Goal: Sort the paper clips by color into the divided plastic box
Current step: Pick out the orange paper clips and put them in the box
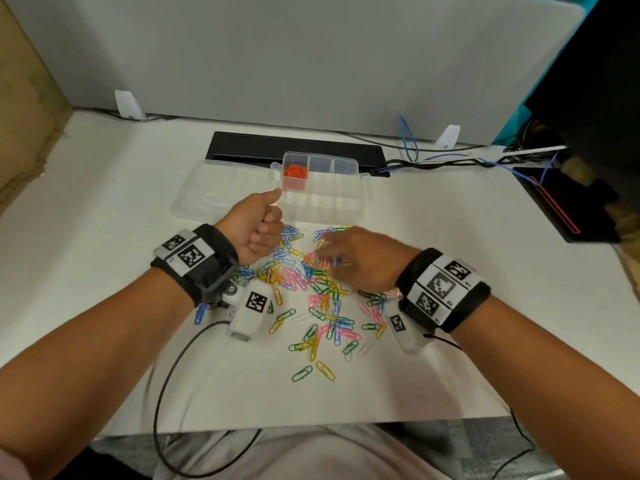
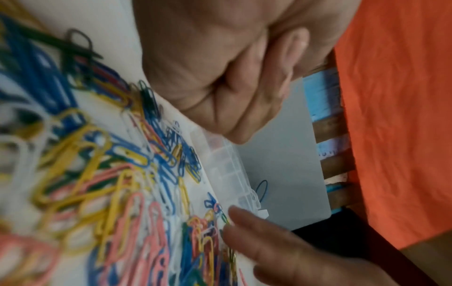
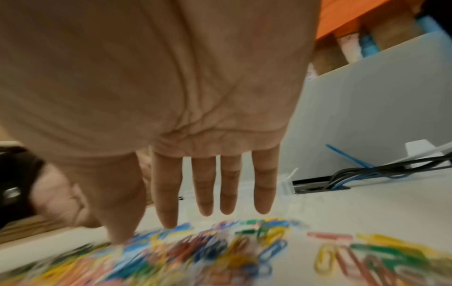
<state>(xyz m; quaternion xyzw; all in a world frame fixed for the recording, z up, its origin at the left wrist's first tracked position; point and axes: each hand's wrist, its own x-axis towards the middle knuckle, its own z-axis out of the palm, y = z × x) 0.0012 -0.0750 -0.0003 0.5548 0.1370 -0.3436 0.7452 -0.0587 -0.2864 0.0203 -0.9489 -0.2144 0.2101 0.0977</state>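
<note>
My right hand (image 1: 360,259) has its 4 fingers (image 3: 205,185) straight and slightly spread, thumb out to the side, palm down over the thick middle of the paper clips (image 1: 311,289). It has hold of nothing. I judge it is flattened like that to rake through the heap and part the colours; the fingertips are blurred, so I cannot tell whether they touch the clips or pass just above them.

My left hand (image 1: 254,226) is curled into a fist with the thumb laid forward, its tip at the near left corner of the divided plastic box (image 1: 322,188). Whether that fist encloses any clips I cannot tell; neither the head view nor the left wrist view shows anything between the fingers. Sitting right at the box, it may be about to drop something in, but that is a guess.

The box stands open just beyond the heap, its clear lid (image 1: 225,188) folded flat to the left so every compartment is reachable. Only 1 compartment, at the far left, holds anything: a mound of orange clips (image 1: 296,171). The rest look empty, while blue, yellow, pink, green and white clips lie mixed on the white table (image 1: 104,220) between box and my body, so most of the sorting is ahead.
</note>
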